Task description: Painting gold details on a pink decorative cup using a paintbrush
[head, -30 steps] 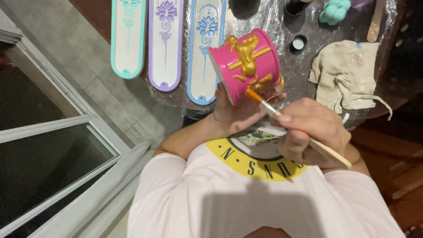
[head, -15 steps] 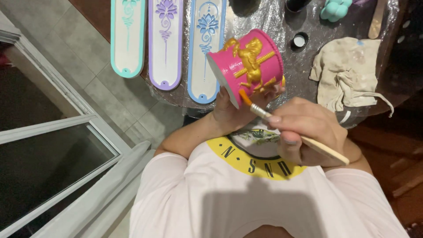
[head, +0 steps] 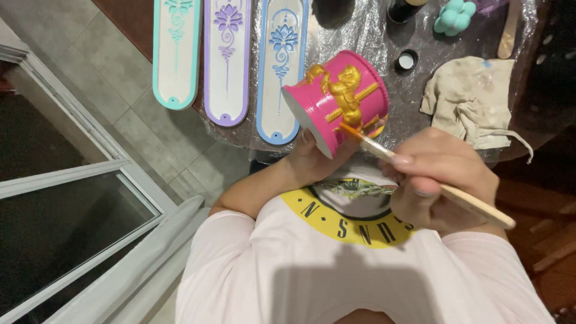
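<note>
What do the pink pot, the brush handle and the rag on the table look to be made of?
Pink pot: probably plaster or ceramic under glossy pink paint, with raised gold horse relief; base shows bare white.
Brush in the right hand: pale, unpainted wood with a matte look.
Rag: soft woven cloth, off-white, crumpled and stained, with a loose thread.
The table cover looks like clear plastic film, wrinkled and shiny.

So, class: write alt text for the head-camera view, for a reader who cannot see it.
A person's left hand holds a pink pot with a gold horse in relief, while the right hand touches a paintbrush to it. Behind lie three long painted trays, a crumpled cloth and a small turquoise figure.
</note>
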